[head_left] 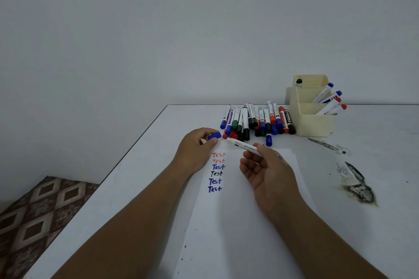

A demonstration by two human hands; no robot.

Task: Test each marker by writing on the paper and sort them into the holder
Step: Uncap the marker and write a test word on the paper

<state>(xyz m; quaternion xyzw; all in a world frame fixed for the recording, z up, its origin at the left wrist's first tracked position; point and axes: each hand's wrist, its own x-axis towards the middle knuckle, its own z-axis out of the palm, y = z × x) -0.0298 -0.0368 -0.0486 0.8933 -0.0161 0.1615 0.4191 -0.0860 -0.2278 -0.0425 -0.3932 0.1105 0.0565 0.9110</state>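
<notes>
Your left hand [195, 149] pinches a blue cap [214, 136] between thumb and fingertips, so that grip is closed on the cap. Your right hand [266, 170] holds a white marker [244, 145] with its fingers curled round the barrel. The marker's bare tip points left toward the cap, and the two are just apart. There is a small blue smear on your right hand.

Both hands are above a white paper [238, 222] that lies on the counter [140, 176]. On the paper the word "Test" [216, 173] is written six times in a column: two in red at the far end, then blue, black, blue, blue.

Just past the paper, on the far side, lies a pile of markers [256, 120] with blue, red, green and black caps. One blue marker [269, 139] lies a bit nearer than the rest.

Right of the pile stands a cream holder [317, 123] with three parts. The far part has one black marker [299, 82]. The middle part has two blue markers [323, 93], leaning right. The near part has two red markers [331, 106], leaning right too.

On the right of the counter there are dark, worn stains [358, 186]. On the left, below the counter, you can see a patterned floor [38, 217].
</notes>
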